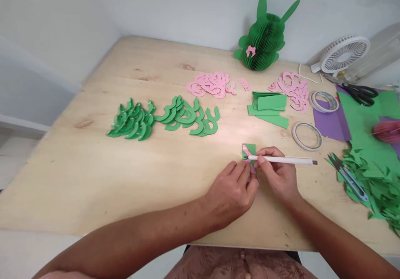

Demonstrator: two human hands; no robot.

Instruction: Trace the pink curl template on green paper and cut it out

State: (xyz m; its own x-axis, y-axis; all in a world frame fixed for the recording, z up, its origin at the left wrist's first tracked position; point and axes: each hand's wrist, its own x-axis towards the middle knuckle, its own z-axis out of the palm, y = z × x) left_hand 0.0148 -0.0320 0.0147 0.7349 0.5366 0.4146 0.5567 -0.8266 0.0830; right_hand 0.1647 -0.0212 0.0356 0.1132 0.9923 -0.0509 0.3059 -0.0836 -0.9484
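My right hand [279, 174] grips a white pen [289, 160], its dark tip resting at a pink paper cutout [246, 150]. That cutout lies over a small green paper piece [253, 147] on the table. With bent fingers, my left hand [234, 187] holds the lower part of both papers down, so their lower edges are hidden. A sliver of purple [252, 169] shows by the left fingertips; what it belongs to I cannot make out. Folded green paper strips [271, 104] lie just beyond my hands.
Green curved cutouts [187, 116] and pink ones [211, 84] lie in piles. A green honeycomb paper figure [265, 41] stands at the back. On the right are tape rolls [307, 136], thread snips [350, 179], black-handled scissors [359, 92], green scraps [375, 183] and a fan [345, 56].
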